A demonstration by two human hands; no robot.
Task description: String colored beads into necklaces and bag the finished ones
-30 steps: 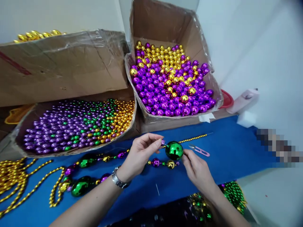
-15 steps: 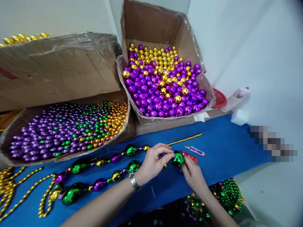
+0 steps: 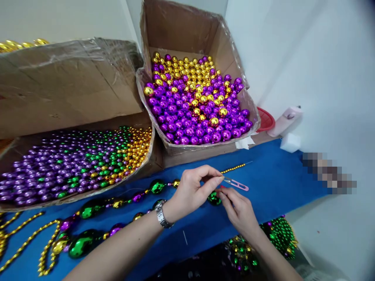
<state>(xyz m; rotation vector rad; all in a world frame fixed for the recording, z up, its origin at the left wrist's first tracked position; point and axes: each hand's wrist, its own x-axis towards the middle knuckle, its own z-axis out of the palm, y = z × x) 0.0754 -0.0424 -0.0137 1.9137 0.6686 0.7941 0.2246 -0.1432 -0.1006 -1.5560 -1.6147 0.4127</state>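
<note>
Watching from beside the desk (image 3: pixel 272 173), I'd worry first about the green bead (image 3: pixel 214 198), which sits between the two hands, partly behind the left one; its shell looks round and slick, and only fingertips are at its edge, so a loosened pinch could let it slip and roll over the blue cloth (image 3: pixel 164 244); the snips (image 3: pixel 241 185) lie just by the left fingertips, blades pointing at them, so a careless reach that way could mean a prick, or a nick in anything thin nearby; the left forearm crosses the strand (image 3: pixel 86 244), and a sudden pull of that arm could drag its beads askew; the gold string (image 3: pixel 234 168) lies close behind the fingers too, where a sleeve-less wrist might knock it. As for the fingers, those of the left hand (image 3: pixel 195 189) have thumb and forefinger drawn together at the tips, no gap that I can see, though I cannot tell whether a thread or something small is caught there; those of the right hand (image 3: pixel 238 208) are pinched on the green bead's edge, the rest curled loosely underneath.
</note>
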